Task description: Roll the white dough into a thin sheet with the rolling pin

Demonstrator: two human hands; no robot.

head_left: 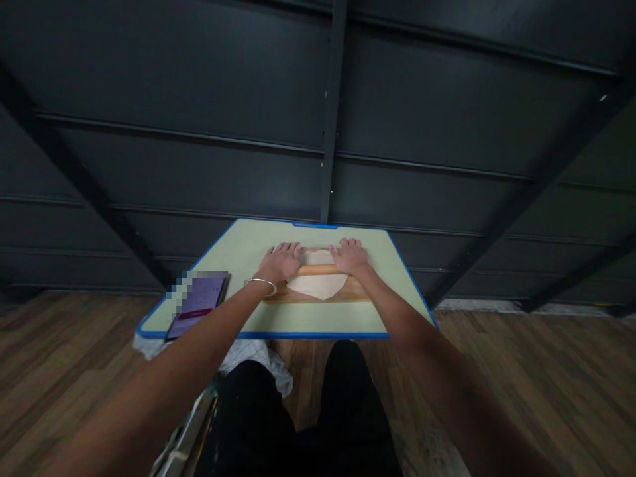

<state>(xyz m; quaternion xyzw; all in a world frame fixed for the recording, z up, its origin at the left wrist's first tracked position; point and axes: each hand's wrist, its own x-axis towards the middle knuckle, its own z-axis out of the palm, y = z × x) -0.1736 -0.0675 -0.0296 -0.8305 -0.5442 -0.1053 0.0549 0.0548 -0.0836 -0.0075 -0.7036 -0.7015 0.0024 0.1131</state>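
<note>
A wooden rolling pin (322,269) lies crosswise over a thin, pale sheet of dough (319,285) on a brown wooden board (356,290). My left hand (281,261) rests on the pin's left end, with a silver bangle at the wrist. On the pin's right end lies my right hand (350,255). Both palms face down, and the fingers reach forward over the pin. Part of the dough shows beyond the pin between my hands, and a wider part shows on the near side. The pin's ends are hidden under my hands.
The board sits on a pale yellow table (318,318) with a blue edge. At the table's left lies a purple-screened device (201,301), partly pixelated. A whitish cloth (258,361) hangs below the front edge, near my knees. A dark panelled wall (238,179) stands behind.
</note>
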